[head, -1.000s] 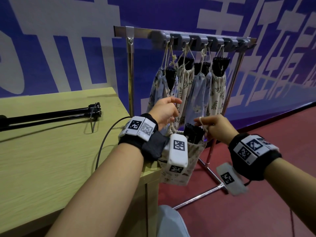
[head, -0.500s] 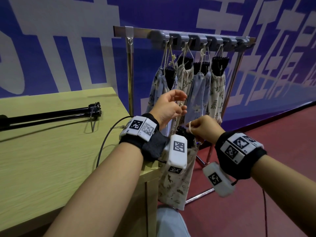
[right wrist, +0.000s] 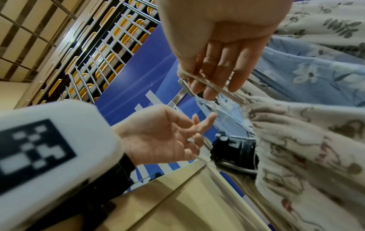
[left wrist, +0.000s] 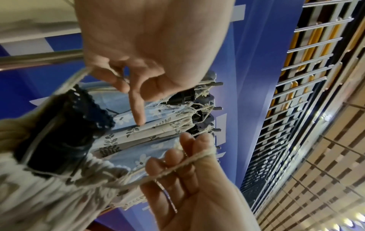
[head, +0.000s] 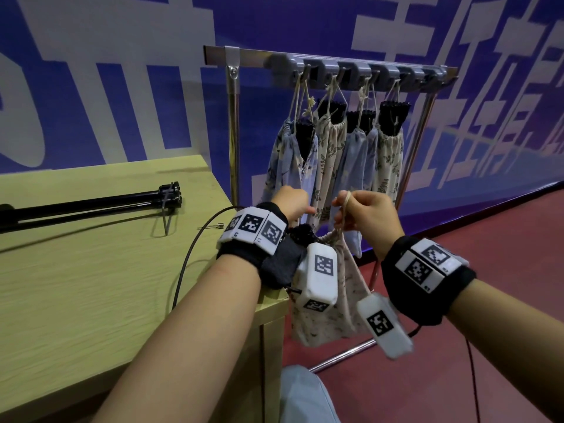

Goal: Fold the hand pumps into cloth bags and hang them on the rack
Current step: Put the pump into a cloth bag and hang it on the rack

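Both hands have dropped slightly and spread apart since half a second ago, and the cloth bag between them now hangs bunched and higher, not stretched long.

Right hand: drawstring looped over the index finger and crossing the curled fingers, so that hand carries most of the bag's weight. Left hand: thumb and fingers pinch the opposite cord loop, index finger pointing free. Pulling the two loops outward cinches the bag mouth, my read of why they're held apart.

Hand pump sits in the bag just below and between the hands, its black end poking out of the gathered mouth. Bag hangs in the air off the desk corner, below the left wrist.

Rack is beyond and above both hands, four bagged pumps already on its hooks. Free hooks look to be toward the right end, but I can't tell for sure.

View differences:
- head: shows rack, hook row and hand height relative to it; left fingers hidden behind the hand.
- left wrist: shows the left pinch and the cord over the right fingers.
- right wrist: shows the left palm half open with cord at its fingertips, and the pump's end cap.

Judgement: cinching nearly done, hanging comes next.
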The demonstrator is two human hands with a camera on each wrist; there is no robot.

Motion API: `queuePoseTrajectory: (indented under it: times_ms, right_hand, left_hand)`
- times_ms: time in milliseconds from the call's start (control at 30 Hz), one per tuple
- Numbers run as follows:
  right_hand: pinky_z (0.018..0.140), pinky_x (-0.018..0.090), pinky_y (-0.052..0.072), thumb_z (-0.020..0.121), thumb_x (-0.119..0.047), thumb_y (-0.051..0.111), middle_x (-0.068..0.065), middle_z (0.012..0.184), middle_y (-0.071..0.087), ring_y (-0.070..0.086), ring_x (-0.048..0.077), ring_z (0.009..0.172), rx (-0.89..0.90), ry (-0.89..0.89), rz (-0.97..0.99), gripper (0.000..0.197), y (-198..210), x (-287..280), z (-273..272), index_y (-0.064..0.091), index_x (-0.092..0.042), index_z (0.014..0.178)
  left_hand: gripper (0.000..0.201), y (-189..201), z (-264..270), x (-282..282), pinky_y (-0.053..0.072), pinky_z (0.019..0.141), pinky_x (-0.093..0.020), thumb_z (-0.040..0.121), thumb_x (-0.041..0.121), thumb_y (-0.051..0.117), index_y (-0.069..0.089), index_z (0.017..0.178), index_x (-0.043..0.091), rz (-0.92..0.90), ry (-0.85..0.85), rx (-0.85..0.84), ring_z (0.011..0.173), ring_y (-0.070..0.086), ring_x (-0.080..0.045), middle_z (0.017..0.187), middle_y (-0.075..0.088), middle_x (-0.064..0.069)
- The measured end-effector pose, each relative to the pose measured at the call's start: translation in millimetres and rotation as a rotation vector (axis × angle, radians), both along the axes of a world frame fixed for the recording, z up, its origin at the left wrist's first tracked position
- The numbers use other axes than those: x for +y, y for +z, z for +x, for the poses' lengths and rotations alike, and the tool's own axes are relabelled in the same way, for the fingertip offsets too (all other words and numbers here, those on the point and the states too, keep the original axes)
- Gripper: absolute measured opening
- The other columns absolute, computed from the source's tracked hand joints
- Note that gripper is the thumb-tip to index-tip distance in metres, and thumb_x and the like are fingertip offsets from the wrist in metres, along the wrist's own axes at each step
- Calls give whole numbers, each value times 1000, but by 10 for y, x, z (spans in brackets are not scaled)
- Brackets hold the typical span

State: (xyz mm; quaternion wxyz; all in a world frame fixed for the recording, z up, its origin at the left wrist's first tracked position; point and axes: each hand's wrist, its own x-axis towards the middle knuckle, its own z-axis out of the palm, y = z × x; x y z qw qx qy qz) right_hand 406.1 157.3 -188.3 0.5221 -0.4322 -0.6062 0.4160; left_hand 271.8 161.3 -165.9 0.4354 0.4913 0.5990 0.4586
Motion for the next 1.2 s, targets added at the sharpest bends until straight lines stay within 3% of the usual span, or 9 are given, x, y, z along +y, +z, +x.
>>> queuePoseTrajectory:
  times_ms: [67, 133, 233, 333, 533, 767, 967, 1067, 1200]
  right_hand:
    - [47, 19, 48, 99, -15, 46, -2, 47, 55, 53, 7, 39, 19, -9, -10, 34, 39, 22, -21, 59, -5, 69]
    - [43, 19, 45, 100, -15, 44, -1, 46, 52, 49, 7, 35, -1, -28, -55, 34, 71, 86, -14, 57, -4, 70]
    - [34, 16, 35, 100, -17, 44, -5, 35, 41, 35, 8, 26, -242, -45, -176, 34, 59, 217, 70, 56, -4, 70]
    - [34, 16, 41, 98, -12, 46, 5, 47, 45, 40, 8, 26, -243, -28, -228, 33, 47, 233, 178, 57, -4, 68]
    - [46, 13, 45, 87, -7, 63, 14, 68, 66, 58, 2, 48, -251, -38, 165, 13, 83, 109, 168, 70, -1, 79]
    - [68, 43, 54, 85, -9, 60, 4, 64, 65, 57, 19, 58, -471, -220, 325, 16, -66, 273, 76, 69, -5, 73]
    - [57, 26, 44, 88, -8, 51, -7, 64, 56, 50, 4, 52, -583, -113, 343, 13, 21, 250, 68, 62, -15, 85]
    - [51, 24, 41, 87, 1, 43, -5, 63, 53, 48, 3, 46, -481, -128, 265, 23, 86, 337, 85, 57, -16, 81]
    - [60, 31, 46, 88, 6, 42, 4, 71, 55, 50, 14, 62, -268, 22, -112, 33, 123, 382, 199, 62, -17, 74]
  left_hand:
    - [11, 17, -7, -13, 42, 46, -20, 91, -1, 42, 52, 94, 3, -18, 53, -85, 57, 44, -12, 79, 51, -6]
    - [23, 67, 6, -25, 43, 46, -25, 89, -7, 35, 42, 110, 1, 29, 71, -279, 53, 41, -15, 76, 43, -9]
    - [25, 133, 48, -80, 46, 56, -30, 88, -14, 31, 35, 98, 9, 133, 26, -441, 58, 45, -18, 81, 41, -9]
    - [26, 125, 72, -86, 48, 67, -33, 90, -14, 33, 31, 104, 8, 122, -15, -443, 65, 51, -22, 83, 42, -9]
    - [35, 131, 105, -102, 48, 71, -31, 89, -15, 34, 28, 112, 11, 82, -119, -419, 71, 58, -23, 93, 44, -7]
    - [42, 127, 109, -128, 42, 63, -29, 84, -17, 34, 27, 113, 13, 66, -148, -380, 68, 57, -23, 98, 45, -8]
    - [43, 94, 111, -134, 30, 61, -32, 82, -14, 33, 25, 109, 18, -1, -260, -358, 65, 47, -21, 90, 41, -9]
    - [45, 84, 171, -166, 29, 60, -31, 82, -13, 35, 24, 113, 18, -26, -281, -281, 61, 50, -20, 84, 43, -8]
    - [39, 246, 212, -194, 38, 72, -39, 85, -15, 31, 28, 111, 14, 67, -251, -411, 64, 60, -24, 81, 41, -8]
